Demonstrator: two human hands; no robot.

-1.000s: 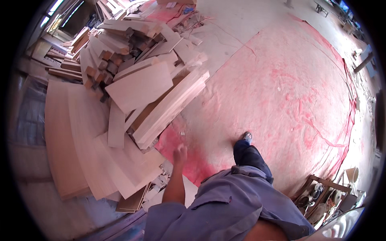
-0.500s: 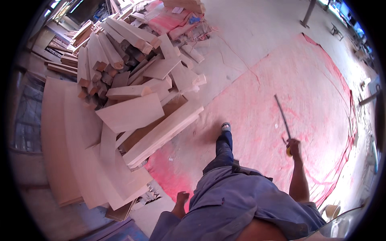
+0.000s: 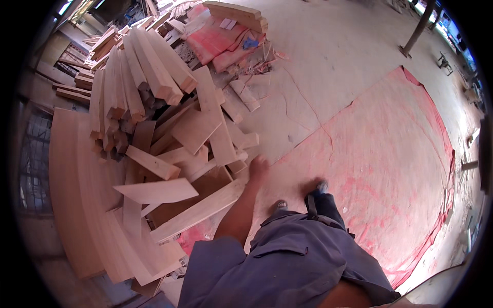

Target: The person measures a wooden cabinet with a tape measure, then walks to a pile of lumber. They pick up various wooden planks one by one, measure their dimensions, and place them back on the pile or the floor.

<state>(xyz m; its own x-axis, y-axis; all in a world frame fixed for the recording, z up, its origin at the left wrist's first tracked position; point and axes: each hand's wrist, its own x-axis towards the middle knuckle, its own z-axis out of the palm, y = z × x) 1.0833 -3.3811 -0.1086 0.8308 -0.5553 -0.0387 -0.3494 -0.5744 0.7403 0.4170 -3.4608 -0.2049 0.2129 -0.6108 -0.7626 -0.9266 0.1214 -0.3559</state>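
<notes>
My left hand reaches forward over the floor, just right of a heap of cut timber. It is smeared by motion, so its fingers cannot be made out, and no held thing shows in it. Nearest to it are a small wooden block and the end of a long pale plank. My right hand is out of sight, and so is whatever it may hold.
Squared wooden beams and loose boards lie piled at left, beside wide stacked panels. A red-stained sheet covers the floor at right. A thin cord trails across the floor; a post stands at far right.
My left hand has swung up and forward from beside my body. My right hand, which held a long thin dark tool with a yellow part, has left view. My feet have stepped.
</notes>
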